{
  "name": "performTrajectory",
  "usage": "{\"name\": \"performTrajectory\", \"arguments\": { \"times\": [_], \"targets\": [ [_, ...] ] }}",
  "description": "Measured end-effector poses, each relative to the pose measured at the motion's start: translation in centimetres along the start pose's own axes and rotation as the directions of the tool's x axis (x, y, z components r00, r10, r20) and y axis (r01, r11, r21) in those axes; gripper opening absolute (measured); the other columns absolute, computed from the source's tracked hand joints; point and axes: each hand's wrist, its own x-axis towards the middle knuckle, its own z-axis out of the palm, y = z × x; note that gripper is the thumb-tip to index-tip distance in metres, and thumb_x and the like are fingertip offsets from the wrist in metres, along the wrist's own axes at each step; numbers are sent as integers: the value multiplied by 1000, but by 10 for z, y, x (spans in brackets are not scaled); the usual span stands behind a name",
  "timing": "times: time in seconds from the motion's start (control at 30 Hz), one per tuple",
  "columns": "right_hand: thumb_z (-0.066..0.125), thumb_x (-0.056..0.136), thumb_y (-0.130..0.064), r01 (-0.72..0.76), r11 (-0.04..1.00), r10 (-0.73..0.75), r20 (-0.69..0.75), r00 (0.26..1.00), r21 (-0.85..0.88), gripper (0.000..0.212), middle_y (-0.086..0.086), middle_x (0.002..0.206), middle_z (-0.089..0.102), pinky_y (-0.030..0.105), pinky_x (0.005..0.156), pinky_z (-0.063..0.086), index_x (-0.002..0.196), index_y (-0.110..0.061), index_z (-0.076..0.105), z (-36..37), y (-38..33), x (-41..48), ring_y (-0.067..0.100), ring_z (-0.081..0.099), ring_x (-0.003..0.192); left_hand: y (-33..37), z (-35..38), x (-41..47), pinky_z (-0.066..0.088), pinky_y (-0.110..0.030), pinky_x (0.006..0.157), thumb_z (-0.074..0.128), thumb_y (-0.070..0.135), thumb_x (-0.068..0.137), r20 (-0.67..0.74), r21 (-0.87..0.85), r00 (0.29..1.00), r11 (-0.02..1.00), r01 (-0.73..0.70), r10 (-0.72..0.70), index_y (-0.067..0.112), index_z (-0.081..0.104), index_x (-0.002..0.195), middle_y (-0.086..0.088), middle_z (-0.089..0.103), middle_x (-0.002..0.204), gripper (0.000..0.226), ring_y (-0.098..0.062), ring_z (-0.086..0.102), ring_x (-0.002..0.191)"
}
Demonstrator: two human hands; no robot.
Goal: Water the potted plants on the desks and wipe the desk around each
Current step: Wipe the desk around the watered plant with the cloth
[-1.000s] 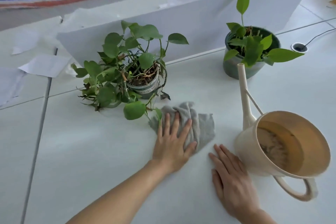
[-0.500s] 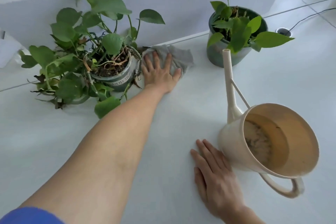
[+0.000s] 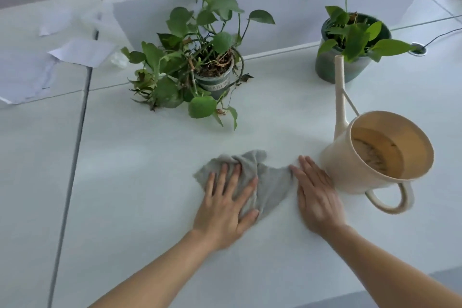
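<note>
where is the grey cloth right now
In the head view the grey cloth lies on the white desk, low centre, under the left hand, with the right hand and cream watering can just to its right.

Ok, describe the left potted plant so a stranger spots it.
On the white desk, look along the divider panel. Of two pots there, the left pot is the banded, lettered one; its vines sprawl onto the desk, unlike the upright leaves of the dark green pot.

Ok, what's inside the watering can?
The watering can holds water partway up, with a brownish speckled patch showing at the bottom. The inside of the spout cannot be seen from this view.
</note>
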Motion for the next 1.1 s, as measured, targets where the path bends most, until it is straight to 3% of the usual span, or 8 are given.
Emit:
{"name": "performTrajectory", "arguments": {
  "times": [0.43, 0.53, 0.6, 0.67, 0.8, 0.97, 1.03, 1.1],
  "targets": [
    [32, 92, -16, -21, 995, 27, 58, 998, -99, 54, 22, 144, 53, 41, 112, 29, 134, 5, 57, 0, -5, -3, 37, 50, 134, -53, -7, -74, 14, -51, 114, 25, 70, 92, 92, -29, 978, 981, 192, -188, 35, 25, 152, -7, 19, 161, 70, -31, 12, 149],
    [32, 85, -16, -40, 974, 71, 133, 989, -224, 54, 23, 131, 63, 45, 103, 42, 121, 7, 65, -4, -19, 5, 40, 61, 120, -66, -33, -51, 27, -43, 108, 28, 72, 88, 62, -96, 971, 966, 238, -233, 39, 48, 136, -2, 45, 148, 62, -30, 39, 137],
    [39, 83, -15, -131, 956, 187, 205, 961, -261, 39, 18, 113, 69, 45, 81, 56, 101, 0, 70, -14, -35, 27, 40, 66, 101, -82, -67, -24, 37, -35, 98, 9, 77, 84, 80, -242, 960, 929, 280, -269, 32, 67, 110, 5, 62, 121, 78, -21, 54, 117],
    [49, 90, -15, -271, 936, 319, 218, 922, -225, 22, 9, 106, 68, 38, 76, 52, 93, -8, 70, -25, -51, 60, 33, 61, 98, -102, -100, 6, 44, -34, 87, 3, 76, 84, 86, -515, 910, 764, 390, -406, 18, 71, 88, 2, 71, 96, 90, -22, 63, 97],
    [48, 99, -26, -557, 829, 538, 216, 815, 37, 26, 10, 103, 69, 32, 72, 42, 101, -13, 70, -48, -86, 163, 31, 60, 93, -133, -157, 72, 50, -31, 83, 34, 28, 104, 107, -883, 734, 276, 381, -671, 2, 69, 102, -9, 72, 95, 44, -24, 67, 94],
    [50, 100, -25, -688, 433, 669, 303, 678, 583, 34, 19, 96, 70, 36, 76, 47, 93, 2, 69, -67, -111, 301, 25, 57, 81, -116, -181, 122, 50, -33, 71, 38, 22, 102, 485, -872, 775, -290, 394, -405, 4, 61, 114, -12, 68, 109, 31, -24, 65, 95],
    [43, 105, -34, -728, 307, 659, 414, 628, 613, 38, 8, 100, 71, 43, 98, 46, 93, -7, 68, -66, -118, 335, 21, 60, 93, -110, -181, 133, 51, -36, 79, 39, 30, 103, 557, -809, 761, -425, 406, -332, 10, 54, 121, -6, 59, 127, 31, -23, 58, 111],
    [36, 106, -43, -764, 242, 633, 500, 591, 598, 46, 4, 91, 68, 43, 101, 41, 89, -11, 64, -61, -125, 352, 20, 61, 89, -109, -183, 142, 49, -37, 94, 37, 40, 103, 570, -788, 755, -475, 391, -324, 15, 45, 136, 2, 49, 129, 43, -18, 51, 117]
  ]
}}
